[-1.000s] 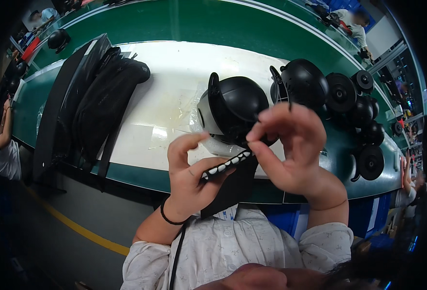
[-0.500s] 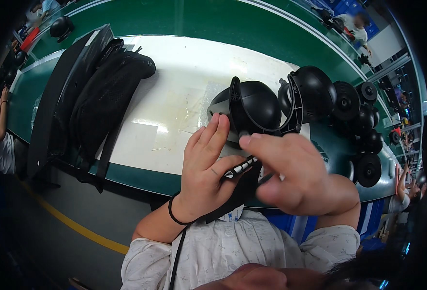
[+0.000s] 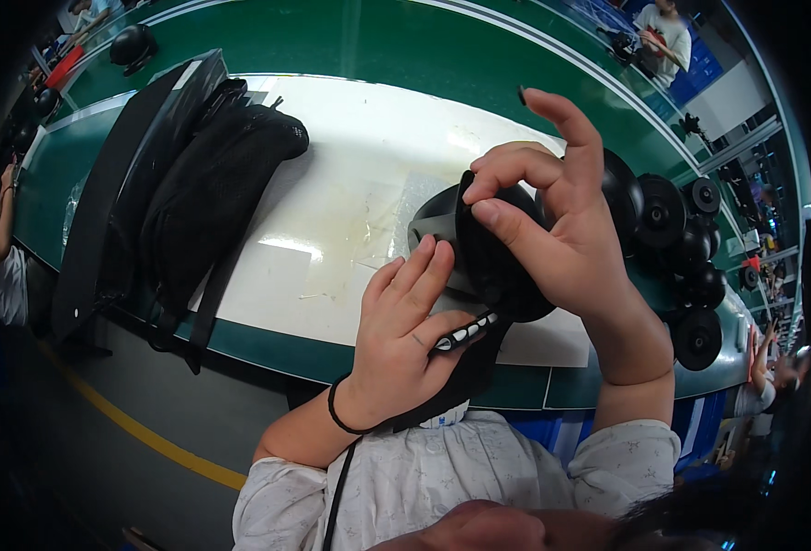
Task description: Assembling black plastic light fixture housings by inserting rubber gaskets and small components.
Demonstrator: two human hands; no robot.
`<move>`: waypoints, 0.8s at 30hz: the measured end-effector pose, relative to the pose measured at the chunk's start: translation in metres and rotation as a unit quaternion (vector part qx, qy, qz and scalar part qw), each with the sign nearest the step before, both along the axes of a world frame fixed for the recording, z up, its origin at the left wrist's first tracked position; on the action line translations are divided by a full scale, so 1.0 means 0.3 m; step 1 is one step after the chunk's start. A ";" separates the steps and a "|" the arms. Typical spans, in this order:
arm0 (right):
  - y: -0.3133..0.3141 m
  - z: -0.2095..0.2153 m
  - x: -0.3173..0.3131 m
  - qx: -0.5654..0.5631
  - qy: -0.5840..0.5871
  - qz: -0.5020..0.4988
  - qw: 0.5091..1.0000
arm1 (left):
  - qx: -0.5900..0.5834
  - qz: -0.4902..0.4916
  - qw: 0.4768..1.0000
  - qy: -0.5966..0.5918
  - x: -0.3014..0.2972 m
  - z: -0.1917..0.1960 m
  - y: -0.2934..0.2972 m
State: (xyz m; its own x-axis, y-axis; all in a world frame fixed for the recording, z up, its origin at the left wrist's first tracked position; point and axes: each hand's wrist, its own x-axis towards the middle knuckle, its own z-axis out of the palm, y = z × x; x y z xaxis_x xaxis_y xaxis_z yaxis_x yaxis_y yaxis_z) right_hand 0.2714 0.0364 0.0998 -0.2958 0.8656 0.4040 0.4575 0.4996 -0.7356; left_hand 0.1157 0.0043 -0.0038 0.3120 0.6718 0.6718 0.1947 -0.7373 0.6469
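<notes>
Head view: white-spotted black strip clasped in left hand

It lies along the thumb, long axis slanting up rightward toward the black helmet. The right hand overlaps the helmet; whether pinching, I cannot tell.

Black over the helmet, with grey on its side. Black on the strip, with a row of white patches. Green for the table, white for the sheet. Black for the mesh bag and wristband. White with small, scattered sprigs on the shirt. Grey for the floor, crossed by a yellow line.
</notes>
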 end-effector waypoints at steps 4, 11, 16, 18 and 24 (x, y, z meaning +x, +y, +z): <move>0.005 -0.003 -0.006 0.001 -0.024 -0.004 1.000 | -0.006 0.003 1.000 0.006 -0.006 0.002 0.001; -0.077 0.015 0.013 0.230 -0.328 -0.016 0.916 | 0.001 0.007 1.000 0.011 -0.004 0.000 0.002; -0.118 0.000 0.092 0.084 -0.084 -0.044 0.992 | 0.009 0.014 1.000 0.008 -0.008 -0.008 0.005; -0.112 -0.014 0.152 0.114 0.044 -0.103 0.987 | 0.015 0.011 1.000 0.004 0.000 -0.013 0.003; -0.076 -0.078 0.264 -0.018 0.160 -0.116 0.980 | 0.013 0.018 1.000 0.004 0.005 -0.012 -0.006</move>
